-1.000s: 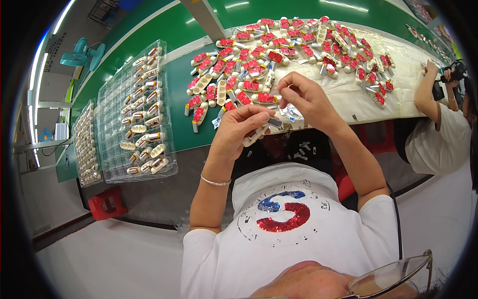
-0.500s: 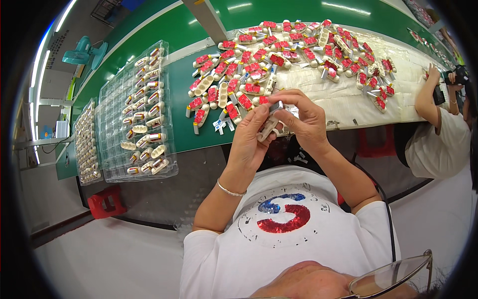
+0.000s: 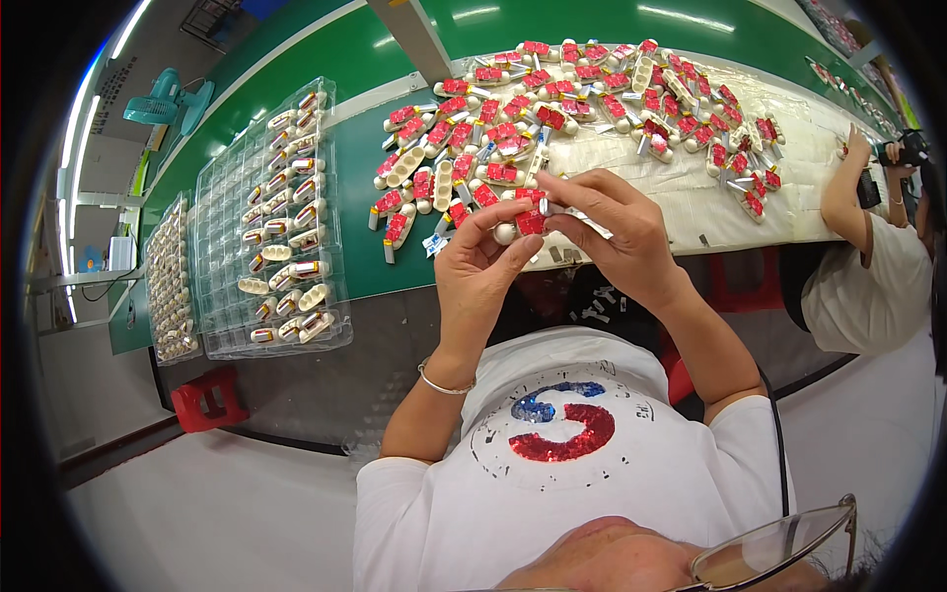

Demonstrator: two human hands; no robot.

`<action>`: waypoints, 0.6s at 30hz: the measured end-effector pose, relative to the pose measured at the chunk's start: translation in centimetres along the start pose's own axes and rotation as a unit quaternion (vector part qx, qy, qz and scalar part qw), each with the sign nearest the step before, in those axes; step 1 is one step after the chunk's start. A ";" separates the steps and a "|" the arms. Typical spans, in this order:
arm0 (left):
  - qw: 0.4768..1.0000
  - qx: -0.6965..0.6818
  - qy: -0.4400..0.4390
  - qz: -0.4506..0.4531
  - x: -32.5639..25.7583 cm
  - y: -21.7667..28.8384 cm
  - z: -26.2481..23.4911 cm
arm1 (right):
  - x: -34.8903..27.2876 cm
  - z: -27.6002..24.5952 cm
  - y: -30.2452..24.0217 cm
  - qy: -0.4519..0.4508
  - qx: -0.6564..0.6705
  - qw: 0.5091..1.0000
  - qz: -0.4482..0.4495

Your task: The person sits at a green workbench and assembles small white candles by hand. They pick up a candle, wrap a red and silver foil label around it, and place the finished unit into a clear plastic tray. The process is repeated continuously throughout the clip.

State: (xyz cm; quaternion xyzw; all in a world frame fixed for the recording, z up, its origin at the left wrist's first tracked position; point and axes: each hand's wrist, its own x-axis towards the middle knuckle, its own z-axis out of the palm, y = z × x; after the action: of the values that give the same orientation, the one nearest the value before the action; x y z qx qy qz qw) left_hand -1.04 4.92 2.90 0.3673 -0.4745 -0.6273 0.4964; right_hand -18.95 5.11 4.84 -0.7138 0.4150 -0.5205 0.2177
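Note:
Between my hands, just off the table's near edge, is a cream oblong piece with a red patch [image 3: 530, 221]. My left hand [image 3: 475, 278] pinches its cream end between thumb and forefinger. At the other end, my right hand [image 3: 623, 235] has its thumb and fingers closed on a small silver part [image 3: 544, 206] of the piece. Beyond them lies a heap of similar red-patched pieces [image 3: 504, 175], many with silver tubes sticking out. A few pieces, such as a three-hollowed one [image 3: 443, 184], show bare cream cups.
Left of the heap stands a clear plastic tray [image 3: 225, 222], partly filled with cream pieces; a fuller tray [image 3: 170, 286] lies farther left. A metal post [image 3: 412, 41] rises behind the heap. Red stools [image 3: 209, 400] stand below. Another person's arm [image 3: 846, 192] reaches in at right.
The held piece has turned so its red patch now faces up. My left hand has shifted left and lower, its fingers now more spread; my right hand has moved slightly right.

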 end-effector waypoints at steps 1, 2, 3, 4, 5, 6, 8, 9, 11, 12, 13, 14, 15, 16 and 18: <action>1.000 0.013 0.003 0.011 0.0 0.3 0.1 | 0.1 -0.1 -0.1 0.001 -0.027 0.999 -0.020; 0.999 0.027 0.006 0.022 0.0 0.6 0.1 | 0.2 -0.2 0.1 -0.011 -0.033 0.998 -0.044; 0.999 0.033 0.001 0.027 -0.1 0.8 0.0 | 0.4 -0.4 0.3 -0.023 -0.040 0.997 -0.067; 0.999 0.040 -0.004 0.031 -0.1 1.0 -0.2 | 0.4 -0.5 0.4 -0.035 -0.047 0.994 -0.090; 0.998 0.046 -0.009 0.036 -0.2 1.1 -0.2 | 0.4 -0.5 0.4 -0.038 -0.038 0.995 -0.082; 0.998 0.049 -0.008 0.040 -0.2 1.1 -0.3 | 0.4 -0.5 0.3 -0.041 -0.028 0.996 -0.074; 0.997 0.055 -0.005 0.049 -0.4 1.2 -0.3 | 0.4 -0.5 0.2 -0.047 -0.007 0.997 -0.056; 0.997 0.064 -0.008 0.051 -0.5 1.4 -0.3 | 0.4 -0.5 0.1 -0.049 0.005 0.998 -0.045; 0.995 0.084 -0.012 0.055 -0.7 1.9 -0.2 | 0.4 -0.6 0.0 -0.051 0.022 0.998 -0.032; 0.994 0.089 -0.014 0.058 -0.7 2.0 -0.2 | 0.3 -0.6 -0.1 -0.051 0.028 0.998 -0.029; 0.994 0.093 -0.015 0.060 -0.8 2.0 -0.3 | 0.3 -0.6 -0.1 -0.051 0.033 0.998 -0.026; 0.993 0.098 -0.017 0.063 -0.8 2.0 -0.3 | 0.3 -0.5 0.0 -0.052 0.033 0.998 -0.030; 0.993 0.099 -0.017 0.064 -0.7 1.9 -0.4 | 0.3 -0.5 0.2 -0.053 0.032 0.998 -0.035; 0.993 0.099 -0.018 0.066 -0.7 1.7 -0.5 | 0.2 -0.5 0.3 -0.053 0.031 0.997 -0.039; 0.993 0.096 -0.012 0.064 -0.7 1.6 -0.4 | 0.0 -0.3 0.3 -0.051 0.003 0.998 -0.044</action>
State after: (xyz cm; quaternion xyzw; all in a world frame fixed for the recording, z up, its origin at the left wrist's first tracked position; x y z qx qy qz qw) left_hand -0.05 5.41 4.33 0.3748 -0.5610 -0.5504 0.4919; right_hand -19.28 4.96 4.76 -0.7562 0.3696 -0.4941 0.2175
